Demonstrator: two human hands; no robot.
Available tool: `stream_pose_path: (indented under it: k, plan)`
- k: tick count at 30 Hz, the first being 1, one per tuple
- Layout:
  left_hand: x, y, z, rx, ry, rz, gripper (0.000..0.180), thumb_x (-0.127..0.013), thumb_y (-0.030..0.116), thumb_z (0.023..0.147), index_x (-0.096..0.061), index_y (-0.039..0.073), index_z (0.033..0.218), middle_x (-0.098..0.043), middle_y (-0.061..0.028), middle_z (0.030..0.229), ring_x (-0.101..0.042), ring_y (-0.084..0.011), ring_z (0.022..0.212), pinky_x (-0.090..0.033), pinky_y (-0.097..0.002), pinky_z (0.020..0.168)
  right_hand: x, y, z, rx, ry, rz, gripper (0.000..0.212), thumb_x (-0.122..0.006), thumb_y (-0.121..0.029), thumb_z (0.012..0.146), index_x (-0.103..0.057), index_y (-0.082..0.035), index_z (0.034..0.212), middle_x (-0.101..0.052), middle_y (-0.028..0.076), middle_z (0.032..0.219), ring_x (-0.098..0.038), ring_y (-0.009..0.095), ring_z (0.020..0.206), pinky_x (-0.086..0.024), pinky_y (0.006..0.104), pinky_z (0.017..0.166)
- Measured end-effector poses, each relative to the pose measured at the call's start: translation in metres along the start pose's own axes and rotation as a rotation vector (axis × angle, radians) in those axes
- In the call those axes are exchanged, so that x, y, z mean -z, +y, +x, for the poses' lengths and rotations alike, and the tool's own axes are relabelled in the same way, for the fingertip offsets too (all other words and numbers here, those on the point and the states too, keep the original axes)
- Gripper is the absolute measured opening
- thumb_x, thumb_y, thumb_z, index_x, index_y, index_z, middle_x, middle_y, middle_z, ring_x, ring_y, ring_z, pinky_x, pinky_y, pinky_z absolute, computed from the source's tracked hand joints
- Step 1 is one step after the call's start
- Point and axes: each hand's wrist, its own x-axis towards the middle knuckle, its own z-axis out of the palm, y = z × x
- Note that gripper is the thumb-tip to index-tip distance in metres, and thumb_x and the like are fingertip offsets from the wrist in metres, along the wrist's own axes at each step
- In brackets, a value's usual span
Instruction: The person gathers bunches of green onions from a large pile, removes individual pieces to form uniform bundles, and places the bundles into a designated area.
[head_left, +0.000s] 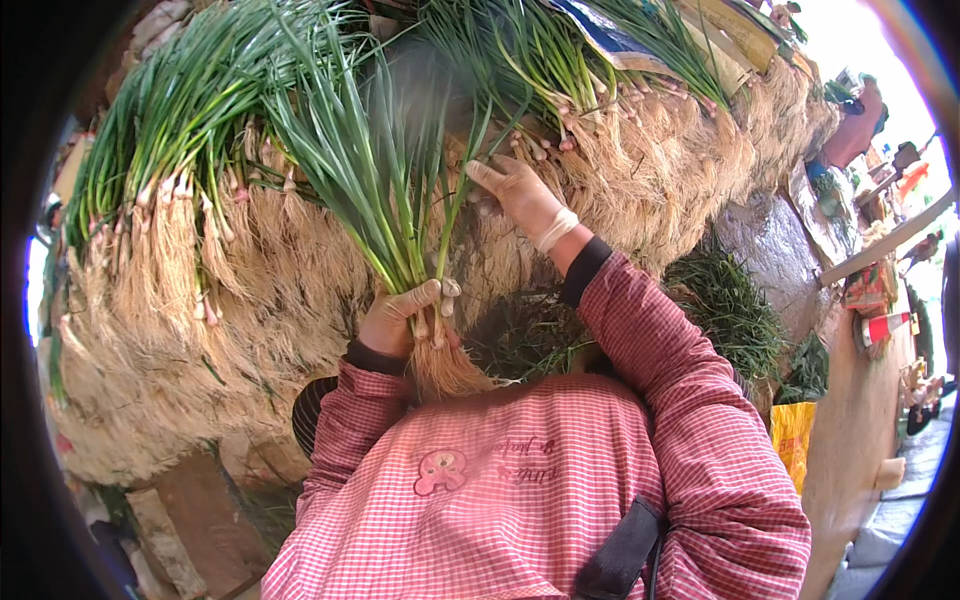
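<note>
My left hand (pixel 405 315), in a thin pale glove, is closed round the bulb end of a bunch of green garlic (pixel 400 215). Its long leaves fan up and away from me, and the pale roots (pixel 445 370) hang toward my apron. To the right of the bunch is my gloved right hand (pixel 520 195), with thumb and forefinger at an outer green leaf, seemingly pinching it. The other right fingers are curled and partly hidden. A small bulb (pixel 450 290) sticks out beside the left thumb.
A wide heap of garlic with matted roots (pixel 620 190) spreads before me. More bunches (pixel 170 150) lie on it at left, others (pixel 545 70) at the far side. Loose green trimmings (pixel 730 310) lie at right, near a yellow bag (pixel 792 440). Wooden boards (pixel 205 520) are at lower left.
</note>
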Motion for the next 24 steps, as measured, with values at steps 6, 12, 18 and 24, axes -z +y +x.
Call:
stream_pose_path:
  k: [6,12,18,24]
  plan:
    - [0.01,0.006,0.002,0.08,-0.102,-0.008,0.038,-0.072,0.016,0.087,-0.054,0.0,0.116,-0.064,-0.0124,0.081,-0.061,-0.0224,0.049,-0.058,-0.038,0.047,0.143,0.039,0.068,0.68,0.307,-0.911,0.015,-0.061,-0.018,0.094,-0.059,-0.005,0.101,-0.06,-0.001,0.078,-0.055,0.012,0.063,-0.047,0.0253,0.055]
    - [0.032,-0.005,-0.006,-0.046,-0.269,-0.405,0.052,-0.074,0.011,0.084,-0.047,0.005,0.129,-0.065,-0.0128,0.089,-0.066,-0.0282,0.067,-0.061,-0.0517,0.054,0.172,-0.014,0.012,0.386,-0.006,0.063,0.015,-0.051,-0.021,0.102,-0.059,-0.01,0.094,-0.05,-0.003,0.067,-0.044,0.007,0.052,-0.039,0.02,0.048]
    - [0.004,0.002,0.0,-0.175,-0.443,-0.346,0.05,-0.072,0.006,0.085,-0.045,0.007,0.127,-0.066,-0.0106,0.085,-0.068,-0.0287,0.082,-0.057,-0.0529,0.084,0.136,0.059,-0.039,0.842,-0.44,-1.722,0.023,-0.051,-0.022,0.099,-0.062,-0.009,0.115,-0.068,0.007,0.095,-0.066,0.023,0.077,-0.055,0.0359,0.065]
    - [-0.007,0.013,0.005,-0.311,-0.014,0.0,0.043,-0.068,0.011,0.088,-0.049,0.004,0.127,-0.064,-0.0105,0.085,-0.069,-0.0244,0.072,-0.061,-0.0371,0.057,0.06,-0.043,0.031,0.1,0.191,-1.598,0.028,-0.05,-0.021,0.095,-0.065,-0.009,0.116,-0.072,0.011,0.105,-0.067,0.03,0.102,-0.051,0.0387,0.089]
